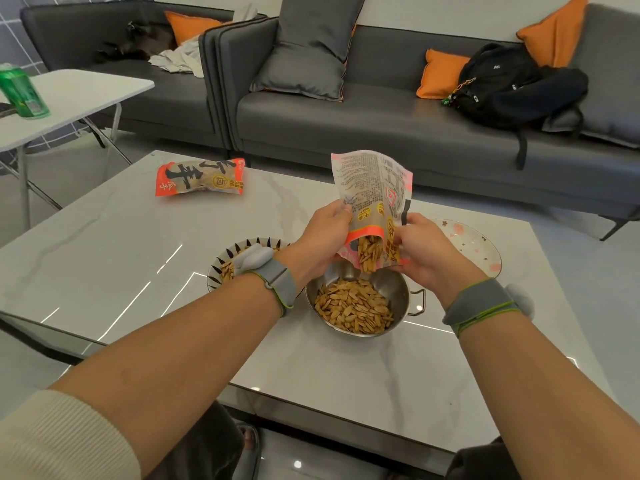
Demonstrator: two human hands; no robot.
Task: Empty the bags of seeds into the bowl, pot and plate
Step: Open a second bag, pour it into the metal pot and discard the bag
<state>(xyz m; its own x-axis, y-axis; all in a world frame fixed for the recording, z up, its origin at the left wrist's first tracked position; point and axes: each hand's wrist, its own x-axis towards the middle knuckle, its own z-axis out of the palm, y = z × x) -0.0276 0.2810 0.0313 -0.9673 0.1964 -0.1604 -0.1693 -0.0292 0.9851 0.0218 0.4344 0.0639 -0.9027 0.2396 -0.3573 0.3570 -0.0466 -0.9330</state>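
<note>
Grey sofas point(381, 126) with orange cushions line the far side of the room, and a pale marble-patterned desk point(121, 258) stands in front of them. At far left a green can point(21, 91) sits on a small white folding table point(79, 95). On the desk, towards its far left part, a sealed bag of seeds point(200, 177) lies flat, well apart from the dishes. Nearer, a patterned bowl point(216, 271) holds seeds and is partly hidden by the left wrist and its grey band. The left hand point(320, 239) grips the left edge of an opened seed bag point(372, 199), fingers curled round it. That bag is upended, mouth down, directly above a steel pot point(393, 292), and sunflower seeds point(369, 254) spill from the opening. The pot stands just right of the bowl and already carries a heap of seeds. The right hand point(427, 251) pinches the bag's right edge near the mouth. Behind that hand a flowered plate point(481, 244) rests on the desk. A black backpack point(512, 84) lies on the sofa at right.
</note>
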